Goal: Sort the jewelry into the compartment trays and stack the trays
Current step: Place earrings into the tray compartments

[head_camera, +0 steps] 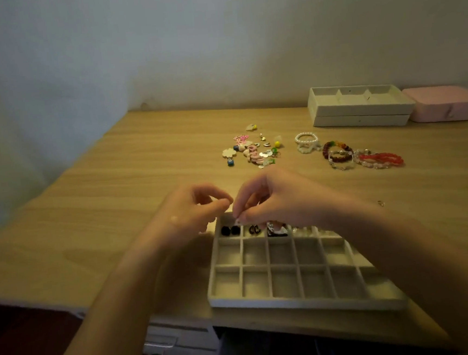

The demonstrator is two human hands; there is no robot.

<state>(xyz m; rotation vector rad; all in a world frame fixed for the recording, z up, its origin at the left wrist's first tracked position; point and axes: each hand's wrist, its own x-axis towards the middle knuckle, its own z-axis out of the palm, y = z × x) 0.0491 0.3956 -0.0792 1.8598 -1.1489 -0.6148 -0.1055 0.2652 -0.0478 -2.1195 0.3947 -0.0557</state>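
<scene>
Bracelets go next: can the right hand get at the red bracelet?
Probably yes: the red bracelet lies in the open on the table, beyond and right of the right hand, nothing between. The hand seems to pinch a small pale piece, to be set down first.

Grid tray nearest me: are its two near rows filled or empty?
Empty. Both rows of the grid tray show bare compartments; only the far row holds pieces, like the black pair at left.

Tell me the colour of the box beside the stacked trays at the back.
Pale pink; the box shows best in the head view.
</scene>
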